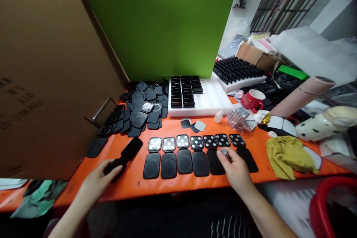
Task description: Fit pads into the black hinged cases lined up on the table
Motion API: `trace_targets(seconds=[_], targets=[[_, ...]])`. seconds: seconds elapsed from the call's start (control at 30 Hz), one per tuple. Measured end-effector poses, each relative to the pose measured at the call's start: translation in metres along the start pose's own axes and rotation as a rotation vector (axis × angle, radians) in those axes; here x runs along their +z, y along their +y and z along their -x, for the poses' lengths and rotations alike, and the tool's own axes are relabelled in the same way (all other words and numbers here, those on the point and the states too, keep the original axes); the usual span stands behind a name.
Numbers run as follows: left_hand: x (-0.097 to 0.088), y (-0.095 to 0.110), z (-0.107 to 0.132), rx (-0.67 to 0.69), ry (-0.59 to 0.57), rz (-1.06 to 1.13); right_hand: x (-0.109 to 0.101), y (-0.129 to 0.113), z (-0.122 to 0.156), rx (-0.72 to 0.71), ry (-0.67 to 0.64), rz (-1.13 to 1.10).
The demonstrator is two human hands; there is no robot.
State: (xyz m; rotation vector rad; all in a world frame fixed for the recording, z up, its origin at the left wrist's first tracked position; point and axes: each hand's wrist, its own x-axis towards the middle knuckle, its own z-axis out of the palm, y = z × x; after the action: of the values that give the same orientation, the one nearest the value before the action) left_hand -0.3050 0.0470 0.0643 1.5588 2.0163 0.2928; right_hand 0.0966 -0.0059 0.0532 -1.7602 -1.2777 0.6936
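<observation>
A row of several open black hinged cases (192, 154) lies along the front of the orange table (156, 184). The upper halves on the left carry silvery plates; those on the right show white dots. My right hand (234, 169) rests on the row near its right end, its fingertips pinched on a small grey disc (224, 152). At the left, my left hand (100, 178) curls round a black case (114, 166) lying on the table. Another open black case (131, 148) lies just beyond it.
A heap of black cases (142, 109) lies at the back left beside a big cardboard box (50, 74). A white foam tray (206, 100) partly filled with black parts stands behind. A red mug (252, 100), a yellow cloth (287, 154) and clutter are at right.
</observation>
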Motion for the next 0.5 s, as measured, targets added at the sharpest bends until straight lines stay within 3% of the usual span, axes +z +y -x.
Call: trace_targets(seconds=[0.17, 0.3, 0.4, 0.5], targets=[[0.002, 0.038, 0.031, 0.072, -0.016, 0.416, 0.016, -0.028, 0.008, -0.006, -0.215, -0.135], [0.028, 0.089, 0.048, 0.091, -0.109, 0.868, 0.032, -0.054, 0.020, -0.041, -0.488, -0.245], [0.053, 0.124, 0.058, -0.034, -0.166, 1.310, 0.050, -0.061, 0.037, -0.012, -0.587, -0.342], [0.072, 0.141, 0.069, -0.208, -0.292, 1.493, 0.067, -0.054, 0.055, 0.164, -0.618, -0.579]])
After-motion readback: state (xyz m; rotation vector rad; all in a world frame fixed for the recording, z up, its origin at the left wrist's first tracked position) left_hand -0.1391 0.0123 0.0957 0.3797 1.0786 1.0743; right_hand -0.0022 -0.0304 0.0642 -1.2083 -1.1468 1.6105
